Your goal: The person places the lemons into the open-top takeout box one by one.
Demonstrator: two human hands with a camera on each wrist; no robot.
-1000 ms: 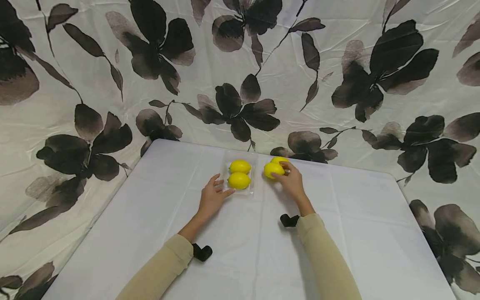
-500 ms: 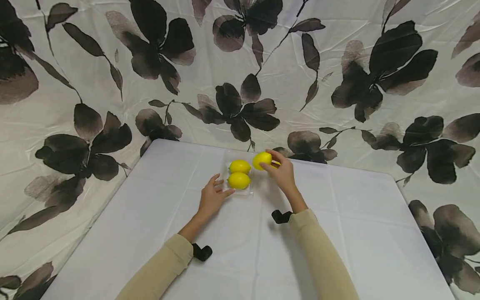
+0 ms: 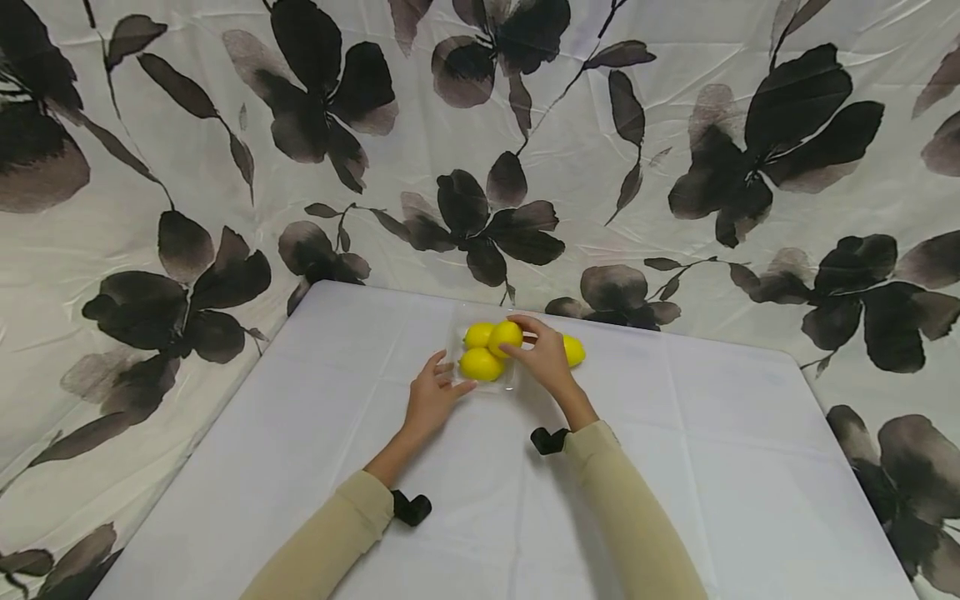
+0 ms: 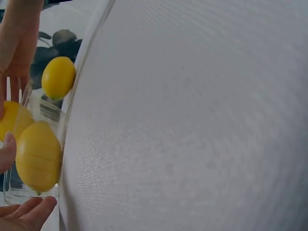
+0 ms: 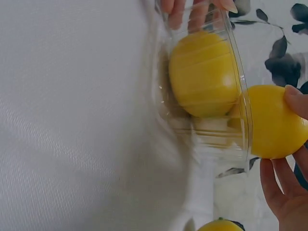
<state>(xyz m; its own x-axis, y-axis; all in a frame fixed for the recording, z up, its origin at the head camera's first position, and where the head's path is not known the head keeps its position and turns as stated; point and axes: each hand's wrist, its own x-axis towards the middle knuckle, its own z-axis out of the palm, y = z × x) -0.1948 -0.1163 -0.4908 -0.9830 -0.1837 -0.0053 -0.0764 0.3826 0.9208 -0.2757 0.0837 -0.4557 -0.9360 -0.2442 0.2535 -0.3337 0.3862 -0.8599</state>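
A clear plastic container [image 3: 489, 386] near the table's far edge has two lemons inside, a rear lemon [image 3: 477, 335] and a front lemon [image 3: 482, 364]. My right hand [image 3: 549, 360] pinches another lemon [image 3: 506, 339] between thumb and fingers, above the container's right part. In the right wrist view this held lemon [image 5: 274, 122] is beside the container's upper rim. My left hand [image 3: 432, 398] touches the container's near left corner, its fingers extended and thumb spread. A loose lemon [image 3: 573, 351] lies to the right, partly behind my right hand.
The table [image 3: 360, 333] has a white cover. Behind it hangs a white cloth [image 3: 600, 233] with dark flower prints. Black wrist mounts [image 3: 411, 508] stick out from both sleeves.
My right hand has lifted a lemon from beside the loose one and carried it left, over the container. The left hand has stayed at the container's corner.
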